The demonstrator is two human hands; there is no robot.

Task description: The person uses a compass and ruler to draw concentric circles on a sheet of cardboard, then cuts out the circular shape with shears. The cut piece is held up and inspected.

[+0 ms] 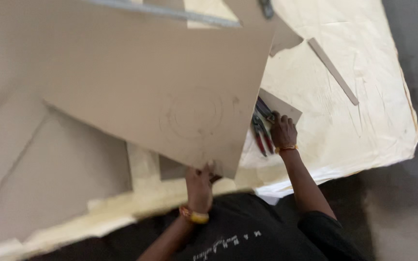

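Observation:
My left hand (199, 186) grips the near edge of a large grey cardboard sheet (160, 87) and holds it tilted up off the floor. Faint pencilled circles (192, 116) mark the sheet near its lower right. My right hand (282, 131) reaches down to red-handled snips (262, 135) lying on a small cardboard piece (286, 108) on the cream floor cloth; its fingers rest on or beside the tool, and whether it grips them is unclear. Both wrists wear orange bangles.
More grey cardboard sheets (39, 169) lie at the left. A narrow cardboard strip (334, 71) lies on the cream cloth (364, 121) at the upper right. A metal ruler edge (170, 12) shows at the top. Dark bare floor (412, 203) borders the cloth.

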